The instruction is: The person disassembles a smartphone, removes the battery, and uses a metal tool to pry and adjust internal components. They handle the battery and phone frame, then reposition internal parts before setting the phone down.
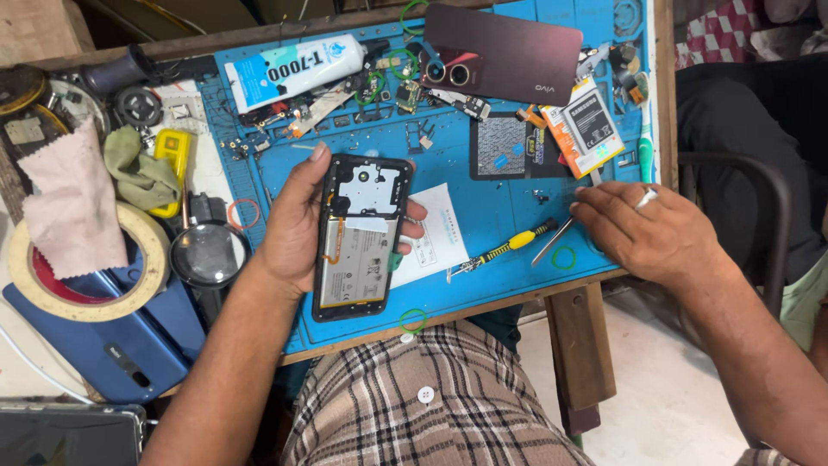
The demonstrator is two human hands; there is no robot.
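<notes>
Left hand (293,226) fingers wrapped round opened phone (358,237), held above blue mat (492,220). Right hand (642,231) flat, fingers spread, empty, touching metal tweezers (552,241). Risk: exposed battery and flex cable could be nicked if grip slips.

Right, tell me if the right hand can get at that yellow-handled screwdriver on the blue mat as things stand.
Probably yes. The right hand rests flat on the blue mat, and the yellow-handled screwdriver lies just beside its fingertips with only bare mat and a thin metal tool between. The left hand holds the opened phone clear of it.
</notes>
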